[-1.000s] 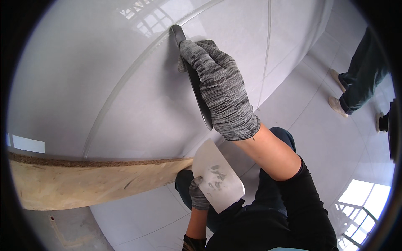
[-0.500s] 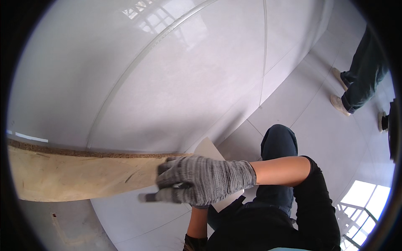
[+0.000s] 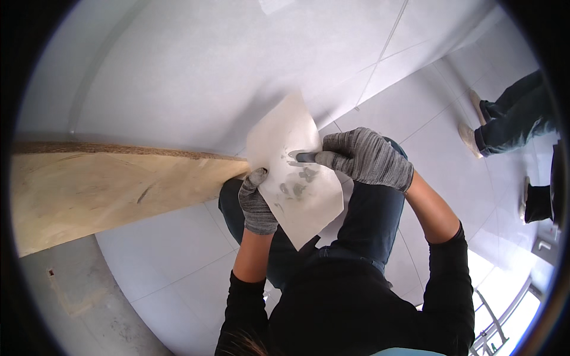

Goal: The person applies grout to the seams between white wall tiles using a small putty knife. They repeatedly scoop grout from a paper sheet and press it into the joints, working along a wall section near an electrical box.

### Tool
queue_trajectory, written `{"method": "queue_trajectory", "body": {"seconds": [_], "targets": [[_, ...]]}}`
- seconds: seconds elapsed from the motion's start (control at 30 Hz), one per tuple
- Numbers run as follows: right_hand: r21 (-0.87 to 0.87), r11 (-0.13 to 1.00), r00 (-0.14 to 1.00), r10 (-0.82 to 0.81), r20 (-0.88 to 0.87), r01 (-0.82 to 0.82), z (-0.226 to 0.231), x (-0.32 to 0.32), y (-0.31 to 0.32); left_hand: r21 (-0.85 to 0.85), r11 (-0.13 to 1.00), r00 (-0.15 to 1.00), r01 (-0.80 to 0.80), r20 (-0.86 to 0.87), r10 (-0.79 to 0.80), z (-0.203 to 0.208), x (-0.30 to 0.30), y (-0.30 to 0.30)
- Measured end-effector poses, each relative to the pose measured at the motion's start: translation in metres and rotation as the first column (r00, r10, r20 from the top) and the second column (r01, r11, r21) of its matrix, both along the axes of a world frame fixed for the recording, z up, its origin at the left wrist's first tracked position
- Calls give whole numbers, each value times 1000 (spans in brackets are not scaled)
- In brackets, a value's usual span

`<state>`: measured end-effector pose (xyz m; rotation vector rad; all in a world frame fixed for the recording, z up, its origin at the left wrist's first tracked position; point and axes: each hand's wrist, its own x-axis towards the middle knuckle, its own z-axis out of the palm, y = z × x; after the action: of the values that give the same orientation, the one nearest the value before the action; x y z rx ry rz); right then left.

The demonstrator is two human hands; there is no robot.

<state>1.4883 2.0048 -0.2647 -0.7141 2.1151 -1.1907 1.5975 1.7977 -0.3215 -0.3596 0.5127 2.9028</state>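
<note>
In my left hand [image 3: 257,203], which wears a grey knit glove, the left edge of a pale stiff sheet [image 3: 317,210] is pinched under the thumb. Several dark grey smears of paste mark the sheet's middle. My right hand [image 3: 369,157], gloved alike, is closed around a small dark scraper [image 3: 305,157]. The scraper's tip is at the upper smears on the sheet; whether it presses on them I cannot tell. The sheet is tilted above my thighs, between both hands.
A wooden board [image 3: 113,184] runs along the base of glossy white tiled wall panels [image 3: 196,77] on the left. Beneath lies pale tile floor [image 3: 172,255], with rough concrete [image 3: 95,302] at the lower left. Another person's legs [image 3: 516,113] stand at the far right.
My right hand has moved from the board's edge, back and right to the sheet. The sheet and my left hand, mostly hidden before, now show plainly. My view has shifted.
</note>
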Motion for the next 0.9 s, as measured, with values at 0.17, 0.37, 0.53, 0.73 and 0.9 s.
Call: {"method": "queue_trajectory", "body": {"seconds": [0.17, 0.37, 0.53, 0.73, 0.9], "targets": [[189, 982, 997, 14, -71, 0, -9, 10, 26, -223, 975, 995, -21, 91, 42, 4, 16, 4], [259, 948, 968, -134, -211, 187, -1, 10, 32, -344, 923, 969, -171, 113, 221, -9, 32, -17], [53, 999, 772, 43, -634, -12, 10, 28, 5, -301, 944, 990, -135, -11, 138, -13, 33, -23], [190, 979, 705, 87, -704, 69, 1, 26, -22, -67, 998, 997, 21, -73, -26, -19, 27, -19], [132, 988, 682, 46, -730, 75, -16, 26, -17, 59, 993, 981, 106, -167, -95, -32, 35, -24]]}}
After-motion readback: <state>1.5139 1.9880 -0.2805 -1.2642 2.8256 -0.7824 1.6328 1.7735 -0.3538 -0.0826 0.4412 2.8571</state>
